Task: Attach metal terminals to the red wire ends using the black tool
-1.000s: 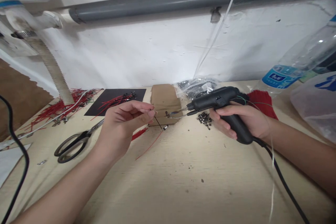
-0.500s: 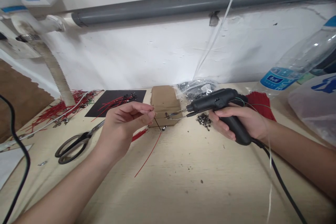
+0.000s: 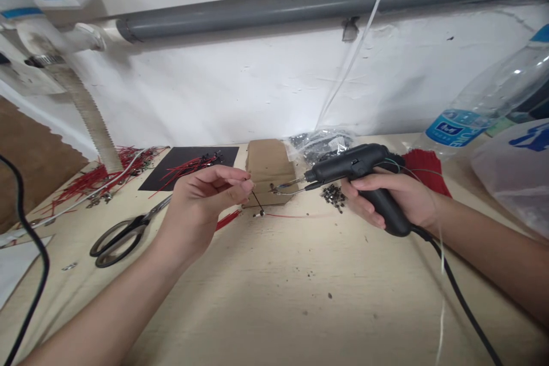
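Between thumb and fingertips, my left hand (image 3: 214,194) pinches a thin black wire (image 3: 257,200). From its lower end hangs a small black-and-silver part (image 3: 259,214), with a red wire (image 3: 295,216) running off to the right. My right hand (image 3: 386,197) is wrapped round the black handle of a gun-shaped soldering iron (image 3: 349,167). The iron's metal tip and the thin solder guide beside it point left, at the front of a cardboard block (image 3: 271,163), a short way from the hanging part.
Scissors (image 3: 124,240) lie left of my left forearm. Red wires (image 3: 189,168) with small parts rest on a black sheet (image 3: 171,154). Small black parts (image 3: 333,197) are heaped below the iron. A water bottle (image 3: 472,103) leans at the right, beside a white plastic bag (image 3: 514,166).
The hanging part has turned, and its red wire has swung from pointing down toward me to pointing right. My hands and the iron stay almost in place.
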{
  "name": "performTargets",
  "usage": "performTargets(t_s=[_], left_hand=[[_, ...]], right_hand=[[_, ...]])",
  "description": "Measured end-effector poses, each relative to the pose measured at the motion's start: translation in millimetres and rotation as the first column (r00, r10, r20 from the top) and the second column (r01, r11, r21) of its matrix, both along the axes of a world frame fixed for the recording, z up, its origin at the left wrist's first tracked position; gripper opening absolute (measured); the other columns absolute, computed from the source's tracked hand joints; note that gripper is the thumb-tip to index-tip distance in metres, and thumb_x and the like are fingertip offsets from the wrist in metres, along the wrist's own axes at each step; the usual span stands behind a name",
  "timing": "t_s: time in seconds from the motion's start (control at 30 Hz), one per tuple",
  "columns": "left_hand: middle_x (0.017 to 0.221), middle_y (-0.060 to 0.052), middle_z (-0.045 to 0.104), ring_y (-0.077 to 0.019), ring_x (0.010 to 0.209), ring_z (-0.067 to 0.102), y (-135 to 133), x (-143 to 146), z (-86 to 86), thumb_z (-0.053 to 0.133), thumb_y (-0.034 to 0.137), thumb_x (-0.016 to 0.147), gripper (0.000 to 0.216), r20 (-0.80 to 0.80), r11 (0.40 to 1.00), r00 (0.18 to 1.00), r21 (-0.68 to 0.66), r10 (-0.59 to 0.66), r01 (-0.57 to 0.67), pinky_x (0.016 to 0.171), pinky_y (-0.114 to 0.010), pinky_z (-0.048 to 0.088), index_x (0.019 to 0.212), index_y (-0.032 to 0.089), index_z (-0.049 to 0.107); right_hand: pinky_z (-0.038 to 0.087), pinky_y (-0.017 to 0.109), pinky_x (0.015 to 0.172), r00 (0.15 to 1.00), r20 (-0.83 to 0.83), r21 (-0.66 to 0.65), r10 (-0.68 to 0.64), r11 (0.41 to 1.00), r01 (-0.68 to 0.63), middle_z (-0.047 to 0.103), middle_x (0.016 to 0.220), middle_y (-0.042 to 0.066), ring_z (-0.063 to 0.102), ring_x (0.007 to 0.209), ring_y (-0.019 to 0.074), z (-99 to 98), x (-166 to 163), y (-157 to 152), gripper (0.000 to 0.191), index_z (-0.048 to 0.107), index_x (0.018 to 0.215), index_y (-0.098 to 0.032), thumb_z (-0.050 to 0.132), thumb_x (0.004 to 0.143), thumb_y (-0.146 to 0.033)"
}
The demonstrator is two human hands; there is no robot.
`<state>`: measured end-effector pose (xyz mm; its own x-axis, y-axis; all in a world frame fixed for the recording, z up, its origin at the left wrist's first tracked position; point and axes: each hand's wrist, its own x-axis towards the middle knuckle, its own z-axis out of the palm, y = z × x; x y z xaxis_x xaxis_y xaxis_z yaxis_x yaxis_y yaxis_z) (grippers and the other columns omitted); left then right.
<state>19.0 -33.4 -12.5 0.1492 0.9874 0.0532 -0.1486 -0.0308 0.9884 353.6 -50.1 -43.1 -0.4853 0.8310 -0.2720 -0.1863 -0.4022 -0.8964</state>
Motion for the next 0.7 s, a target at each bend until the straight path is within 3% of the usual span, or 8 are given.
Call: performTargets(t_s=[0.3, 0.7], left_hand=[[0.077, -0.003, 0.076, -0.0128, 0.071, 0.068, -0.8, 0.9, 1.6, 0.093, 0.016, 0.065, 0.017, 0.004, 0.999, 1.0, -0.041, 0.03, -0.03, 0.06, -0.02, 0.053, 0.078, 0.02, 0.082], [0.078, -0.004, 0.077, -0.0122, 0.068, 0.067, -1.1, -0.6, 1.9, 0.091, 0.017, 0.068, 0.016, 0.02, 0.997, 0.999, -0.064, -0.029, 0.03, 0.061, -0.02, 0.053, 0.081, 0.019, 0.083]], right_hand=[[0.04, 0.021, 0.038, 1.0, 0.026, 0.01, -0.005, 1.0, 0.005, 0.061, 0.056, 0.0, 0.055, 0.041, 0.0116, -0.5, 0.4, 0.3, 0.026, 0.067, 0.077, -0.018, 0.076, 0.087, -0.04], [0.037, 0.023, 0.038, 0.999, 0.026, 0.011, -0.023, 1.0, 0.023, 0.059, 0.056, 0.0, 0.053, 0.041, 0.0115, 2.6, -2.1, -1.5, 0.025, 0.066, 0.075, -0.018, 0.074, 0.088, -0.038]])
